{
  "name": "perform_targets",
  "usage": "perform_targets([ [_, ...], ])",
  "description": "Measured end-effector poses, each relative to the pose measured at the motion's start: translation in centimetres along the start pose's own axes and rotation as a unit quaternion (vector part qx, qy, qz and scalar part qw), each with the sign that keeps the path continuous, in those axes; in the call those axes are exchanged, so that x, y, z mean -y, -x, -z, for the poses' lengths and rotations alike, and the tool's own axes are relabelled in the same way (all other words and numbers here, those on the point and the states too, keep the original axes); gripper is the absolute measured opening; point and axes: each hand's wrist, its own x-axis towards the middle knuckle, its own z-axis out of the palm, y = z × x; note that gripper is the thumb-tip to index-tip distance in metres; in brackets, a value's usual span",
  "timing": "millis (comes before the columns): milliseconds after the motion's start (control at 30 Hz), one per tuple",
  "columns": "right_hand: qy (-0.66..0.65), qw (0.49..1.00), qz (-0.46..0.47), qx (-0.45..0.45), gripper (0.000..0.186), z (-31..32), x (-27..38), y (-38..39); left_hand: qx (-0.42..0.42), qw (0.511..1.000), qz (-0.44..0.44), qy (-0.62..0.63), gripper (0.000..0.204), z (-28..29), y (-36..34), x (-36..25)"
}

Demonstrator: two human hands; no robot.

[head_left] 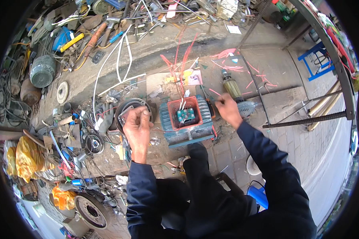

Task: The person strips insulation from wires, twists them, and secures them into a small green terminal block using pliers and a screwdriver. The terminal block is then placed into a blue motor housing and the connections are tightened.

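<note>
A teal motor (169,135) lies in front of me, its orange-rimmed terminal box open around a green terminal block (185,114), with pink and white wires rising out. My left hand (137,125) is closed over a dark round ring (127,106) left of the motor; what its fingers hold is unclear, and a thin wire runs near them. My right hand (227,108) has curled fingers just right of the motor, near a dark-and-orange item; its grip is unclear. A motor rotor (232,86) lies just behind that hand.
Scrap, tools and a grey motor (42,71) crowd the back and left, with yellow bags (28,159) and a wheel rim (89,211). A rebar-and-steel frame (335,63) stands at right, beside a blue metal frame (319,63). Pink wire offcuts are strewn behind the motor.
</note>
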Motion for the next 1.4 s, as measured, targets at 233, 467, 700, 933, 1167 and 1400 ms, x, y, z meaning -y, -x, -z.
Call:
perform_targets([
  [233, 0.320, 0.909, -0.068, 0.259, 0.031, -5.6, -2.7, -7.3, 0.137, 0.959, -0.155, -0.195, 0.028, -1.9, 0.2, -0.3],
  [467, 0.329, 0.883, -0.128, 0.309, 0.030, -6.7, -2.3, -6.4, 0.182, 0.937, -0.194, -0.227, 0.042, -2.2, 0.0, -0.6],
  [700, 0.346, 0.920, -0.069, 0.171, 0.048, 2.6, 6.7, -9.0, 0.182, 0.931, -0.215, -0.231, 0.043, -2.5, 0.1, -0.6],
  [933, 0.055, 0.986, 0.155, 0.005, 0.037, 17.2, 19.8, -3.7, 0.228, 0.915, -0.198, -0.268, 0.045, -3.6, 0.0, -0.6],
  [1167, -0.068, 0.981, 0.175, 0.038, 0.033, 16.3, 25.2, -0.7, 0.230, 0.916, -0.191, -0.267, 0.041, -4.4, -0.2, 0.1],
  [1400, 0.016, 0.980, 0.147, 0.132, 0.035, 12.4, 25.3, -0.9, 0.226, 0.920, -0.191, -0.255, 0.038, -4.8, -0.4, 0.9],
])
